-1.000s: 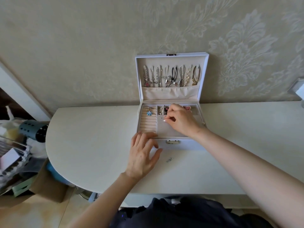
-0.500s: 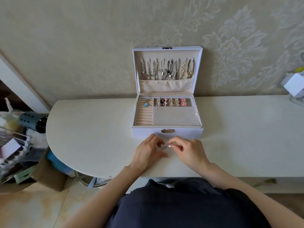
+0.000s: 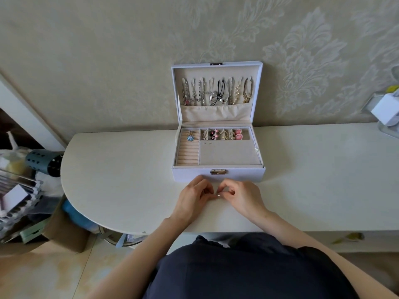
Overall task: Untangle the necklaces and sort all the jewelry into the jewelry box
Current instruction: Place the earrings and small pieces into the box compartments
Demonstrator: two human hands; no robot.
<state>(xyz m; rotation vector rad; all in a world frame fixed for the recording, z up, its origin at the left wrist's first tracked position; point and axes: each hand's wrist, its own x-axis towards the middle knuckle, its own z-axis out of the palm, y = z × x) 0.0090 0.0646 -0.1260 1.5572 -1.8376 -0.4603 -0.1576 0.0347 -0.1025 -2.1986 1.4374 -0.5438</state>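
Now | left hand (image 3: 192,198) fingers, right hand (image 3: 243,199) fingers pinch small silver piece (image 3: 218,194) | beside jewelry box (image 3: 244,174)

Your right hand (image 3: 244,199) has left the tray of the jewelry box (image 3: 218,174), where it was a second ago, and come down to the table (image 3: 121,169) just in front of it. Your left hand (image 3: 192,198), flat then, has curled its fingers. The small silver piece (image 3: 218,194) that lay loose on the table is now pinched between the fingertips of both hands.
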